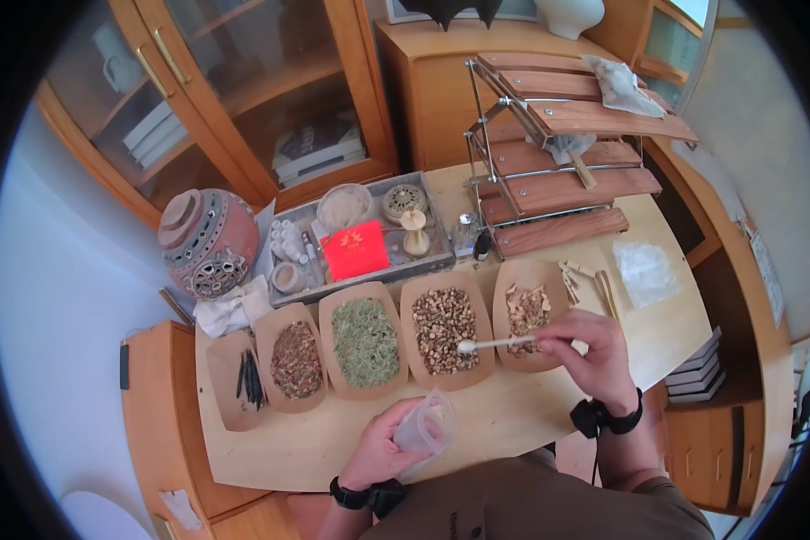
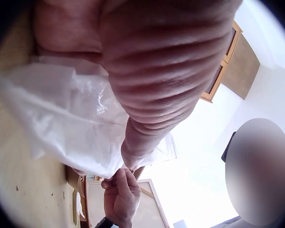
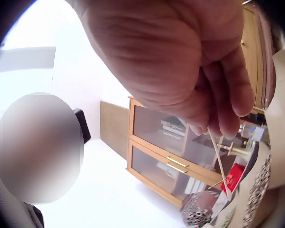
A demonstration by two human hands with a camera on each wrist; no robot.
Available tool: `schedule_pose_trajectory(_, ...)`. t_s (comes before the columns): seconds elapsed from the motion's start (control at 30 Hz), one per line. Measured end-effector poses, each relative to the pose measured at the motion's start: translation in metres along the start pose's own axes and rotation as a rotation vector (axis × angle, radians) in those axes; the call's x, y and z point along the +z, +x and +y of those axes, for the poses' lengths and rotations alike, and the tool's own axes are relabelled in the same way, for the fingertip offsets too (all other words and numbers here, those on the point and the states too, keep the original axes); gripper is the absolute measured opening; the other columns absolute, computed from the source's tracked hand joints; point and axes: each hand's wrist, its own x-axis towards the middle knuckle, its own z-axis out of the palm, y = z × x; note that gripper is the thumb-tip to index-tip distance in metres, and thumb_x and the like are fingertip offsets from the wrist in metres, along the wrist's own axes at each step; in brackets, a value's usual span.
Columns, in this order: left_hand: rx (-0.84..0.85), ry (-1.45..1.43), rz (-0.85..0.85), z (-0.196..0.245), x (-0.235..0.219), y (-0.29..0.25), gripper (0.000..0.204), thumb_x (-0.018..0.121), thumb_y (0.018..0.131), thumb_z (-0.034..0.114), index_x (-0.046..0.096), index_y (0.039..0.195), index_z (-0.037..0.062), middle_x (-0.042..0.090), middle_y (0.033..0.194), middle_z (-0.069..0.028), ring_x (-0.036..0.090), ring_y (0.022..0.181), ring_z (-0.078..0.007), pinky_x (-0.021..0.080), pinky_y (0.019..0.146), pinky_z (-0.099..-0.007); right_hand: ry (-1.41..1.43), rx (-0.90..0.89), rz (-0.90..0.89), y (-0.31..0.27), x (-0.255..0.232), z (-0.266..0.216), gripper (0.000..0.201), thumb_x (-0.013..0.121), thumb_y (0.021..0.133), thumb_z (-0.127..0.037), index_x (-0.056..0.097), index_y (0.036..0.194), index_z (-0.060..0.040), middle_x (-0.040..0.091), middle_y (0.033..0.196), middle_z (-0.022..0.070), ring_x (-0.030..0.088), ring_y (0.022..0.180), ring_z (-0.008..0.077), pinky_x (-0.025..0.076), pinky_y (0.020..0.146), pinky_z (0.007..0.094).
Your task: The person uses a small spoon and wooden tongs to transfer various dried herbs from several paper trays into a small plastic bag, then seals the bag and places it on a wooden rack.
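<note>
My left hand [image 1: 376, 454] holds a translucent plastic bag [image 1: 426, 423] upright near the table's front edge, its mouth spread wide. In the left wrist view the clear bag [image 2: 80, 114] hangs below the curled fingers. Between thumb and fingertips, my right hand [image 1: 596, 355] pinches a thin pale spoon [image 1: 504, 342] by its handle end. The spoon's small bowl overlaps a paper tray [image 1: 484, 369] of chopped brown and cream dried pieces [image 1: 444, 324]. Under the right hand stands another tray with tan bark-like chips [image 1: 526, 309].
Further left are trays of green dried herb [image 1: 365, 342], reddish crumbs [image 1: 296, 360] and dark pods [image 1: 250, 380]. Behind them a grey wooden tray [image 1: 432, 216] carries a red packet [image 1: 355, 250] and a brass burner [image 1: 415, 234]. A slatted wooden rack [image 1: 558, 184] stands back right.
</note>
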Motion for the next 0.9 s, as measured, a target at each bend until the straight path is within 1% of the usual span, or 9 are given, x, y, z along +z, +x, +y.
schedule_pose_trajectory(0.1,-0.004,-0.004,0.020,-0.002,-0.001,-0.002,0.077,0.090,0.082,0.007,0.056,0.151,0.0047,0.071,0.127,-0.0044,0.067,0.115,-0.0136,0.054,0.103,-0.0332,-0.149,-0.075,0.046,0.027,-0.004,0.011,0.014,0.077,0.090,0.005,0.079,0.102,0.0001,0.073,0.085,0.0122,0.071,0.072,0.0235,0.054,0.064,0.0329)
schedule_pose_trajectory(0.2,-0.010,0.016,0.015,0.000,-0.001,-0.003,0.080,0.091,0.081,0.008,0.055,0.152,0.0045,0.068,0.135,-0.0055,0.065,0.121,-0.0148,0.052,0.106,-0.0347,-0.306,-0.127,0.006,0.056,-0.007,0.009,0.013,0.074,0.088,0.002,0.078,0.100,-0.0005,0.072,0.086,0.0135,0.070,0.073,0.0328,0.055,0.068,0.0395)
schedule_pose_trajectory(0.33,-0.024,-0.027,0.020,0.001,-0.001,-0.003,0.081,0.091,0.081,0.008,0.054,0.153,0.0047,0.067,0.138,-0.0052,0.063,0.124,-0.0148,0.051,0.108,-0.0351,-0.380,-0.144,-0.047,0.082,0.002,0.019,0.012,0.074,0.088,0.001,0.078,0.099,-0.0006,0.073,0.085,0.0136,0.070,0.074,0.0325,0.056,0.068,0.0395)
schedule_pose_trajectory(0.4,-0.039,-0.044,0.021,0.004,-0.001,-0.003,0.082,0.092,0.081,0.007,0.054,0.153,0.0054,0.066,0.139,-0.0045,0.062,0.125,-0.0138,0.050,0.109,-0.0346,-0.323,-0.068,-0.184,0.089,0.008,0.028,0.010,0.075,0.092,0.000,0.079,0.101,-0.0005,0.073,0.083,0.0109,0.070,0.070,0.0236,0.055,0.066,0.0343)
schedule_pose_trajectory(0.43,-0.036,-0.042,0.028,0.005,-0.002,-0.002,0.082,0.092,0.081,0.007,0.054,0.153,0.0054,0.066,0.139,-0.0045,0.062,0.125,-0.0138,0.050,0.109,-0.0346,-0.321,-0.075,-0.186,0.091,0.011,0.031,0.010,0.075,0.092,0.000,0.079,0.101,-0.0005,0.073,0.083,0.0109,0.070,0.070,0.0236,0.055,0.066,0.0343)
schedule_pose_trajectory(0.5,-0.031,-0.080,0.005,0.006,-0.003,-0.002,0.083,0.093,0.081,0.007,0.053,0.154,0.0057,0.066,0.137,-0.0037,0.062,0.125,-0.0131,0.049,0.109,-0.0338,-0.190,0.058,-0.329,0.091,0.015,0.037,0.017,0.077,0.088,-0.003,0.080,0.105,-0.0022,0.077,0.085,0.0144,0.073,0.073,0.0268,0.056,0.068,0.0359)
schedule_pose_trajectory(0.63,-0.020,-0.139,-0.002,0.008,-0.004,0.000,0.085,0.093,0.081,0.006,0.051,0.156,0.0053,0.066,0.134,-0.0025,0.062,0.122,-0.0123,0.050,0.108,-0.0334,-0.025,0.176,-0.356,0.086,0.020,0.046,0.018,0.078,0.091,-0.004,0.081,0.109,-0.0029,0.078,0.086,0.0121,0.073,0.071,0.0184,0.056,0.067,0.0317)
schedule_pose_trajectory(0.7,0.003,-0.181,-0.040,0.005,-0.007,0.002,0.088,0.093,0.081,0.007,0.049,0.157,0.0045,0.067,0.131,-0.0020,0.063,0.119,-0.0122,0.050,0.107,-0.0336,0.081,0.358,-0.319,0.086,0.019,0.035,0.017,0.077,0.094,-0.002,0.081,0.110,-0.0006,0.079,0.085,0.0086,0.074,0.072,0.0114,0.057,0.066,0.0279)
schedule_pose_trajectory(0.9,0.110,-0.261,-0.048,0.003,-0.008,0.008,0.082,0.090,0.088,0.018,0.048,0.157,0.0017,0.069,0.125,-0.0034,0.064,0.116,-0.0135,0.050,0.103,-0.0329,0.226,0.389,-0.303,0.086,0.011,0.043,0.015,0.075,0.096,0.001,0.080,0.110,0.0039,0.079,0.087,0.0063,0.073,0.075,0.0087,0.056,0.066,0.0244)
